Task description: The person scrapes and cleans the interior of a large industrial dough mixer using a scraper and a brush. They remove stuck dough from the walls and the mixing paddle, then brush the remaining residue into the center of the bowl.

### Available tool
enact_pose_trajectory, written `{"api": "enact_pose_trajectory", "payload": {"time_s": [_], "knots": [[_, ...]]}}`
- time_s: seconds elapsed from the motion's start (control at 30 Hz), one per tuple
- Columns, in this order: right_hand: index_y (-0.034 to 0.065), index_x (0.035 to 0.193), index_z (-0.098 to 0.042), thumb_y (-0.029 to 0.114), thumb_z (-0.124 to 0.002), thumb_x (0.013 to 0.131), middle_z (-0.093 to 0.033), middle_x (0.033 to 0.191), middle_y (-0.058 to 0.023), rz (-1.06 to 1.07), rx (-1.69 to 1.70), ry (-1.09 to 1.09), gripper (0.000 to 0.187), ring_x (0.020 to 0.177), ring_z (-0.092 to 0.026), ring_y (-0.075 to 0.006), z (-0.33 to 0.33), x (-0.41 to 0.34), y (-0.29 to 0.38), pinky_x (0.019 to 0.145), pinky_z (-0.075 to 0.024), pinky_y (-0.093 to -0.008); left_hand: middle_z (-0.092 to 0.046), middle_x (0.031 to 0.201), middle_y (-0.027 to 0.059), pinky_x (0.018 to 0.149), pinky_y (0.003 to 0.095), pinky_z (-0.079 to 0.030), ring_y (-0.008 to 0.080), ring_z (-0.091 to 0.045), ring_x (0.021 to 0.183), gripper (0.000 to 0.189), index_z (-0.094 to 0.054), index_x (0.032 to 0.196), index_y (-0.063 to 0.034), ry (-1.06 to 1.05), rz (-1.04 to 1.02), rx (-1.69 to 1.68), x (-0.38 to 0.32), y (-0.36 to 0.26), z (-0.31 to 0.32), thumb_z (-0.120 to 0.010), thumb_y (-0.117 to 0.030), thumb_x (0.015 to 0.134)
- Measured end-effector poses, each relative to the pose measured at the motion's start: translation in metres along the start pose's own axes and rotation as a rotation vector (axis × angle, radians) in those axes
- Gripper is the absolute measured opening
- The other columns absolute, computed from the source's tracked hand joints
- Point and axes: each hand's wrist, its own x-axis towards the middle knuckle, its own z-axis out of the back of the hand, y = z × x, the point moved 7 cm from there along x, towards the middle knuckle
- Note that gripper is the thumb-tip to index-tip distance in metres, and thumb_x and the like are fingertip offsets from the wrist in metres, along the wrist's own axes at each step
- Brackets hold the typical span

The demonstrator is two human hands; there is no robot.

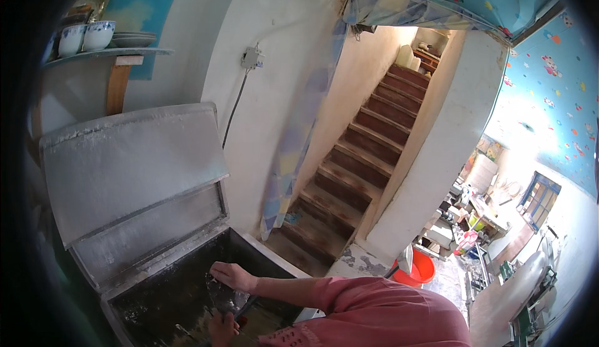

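Observation:
Before me stands a deep grey chest [119, 321] with a dark inside, its hinged, powder-dusted lid [135, 164] folded up against the wall. Both hands are inside the opening. Between them is a dark, partly see-through container [227, 298], possibly a plastic bag, with white powder on it. My right hand [233, 276], fingers curled and powdery, grips its upper end. Lower down, my left hand [222, 329] closes on its near end, cut partly by the picture's bottom edge. A pale tan patch lies on the chest's floor beneath; its nature is unclear.
A shelf [107, 52] with cups [99, 35] and stacked plates [134, 39] hangs above the lid. Beyond the chest rises a staircase [355, 155] beside a checked curtain [299, 160]. A red bucket [415, 267] stands on the floor behind my shoulder. An electrical box [252, 58] hangs on the wall.

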Motion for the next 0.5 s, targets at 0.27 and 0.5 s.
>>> {"api": "enact_pose_trajectory", "payload": {"time_s": [0.27,0.5], "knots": [[0.0027,0.093,-0.059,0.024,-0.053,0.099,-0.055,0.078,-0.0026,-0.189,0.248,0.147,0.023,0.077,-0.054,-0.012,-0.004,0.001,-0.011,0.073,-0.045,-0.0295,-0.03,0.152,0.0209,0.115,0.0402,-0.022,0.0359,-0.027,0.141,0.076,-0.036,0.146,-0.0061,0.094,0.197,0.303,0.004,0.023,0.002,-0.049,-0.057,0.091],[0.0017,0.093,-0.057,0.028,-0.052,0.099,-0.054,0.076,-0.0076,-0.086,0.109,0.24,0.027,0.076,-0.054,-0.0167,-0.001,-0.004,-0.004,0.072,-0.0448,-0.0333,-0.06,0.1,0.0139,0.069,0.0367,-0.048,0.0222,-0.057,0.081,0.045,-0.058,0.121,-0.0033,-0.263,-0.175,0.058,0.037,0.09,-0.001,-0.06,-0.037,0.092]]}}
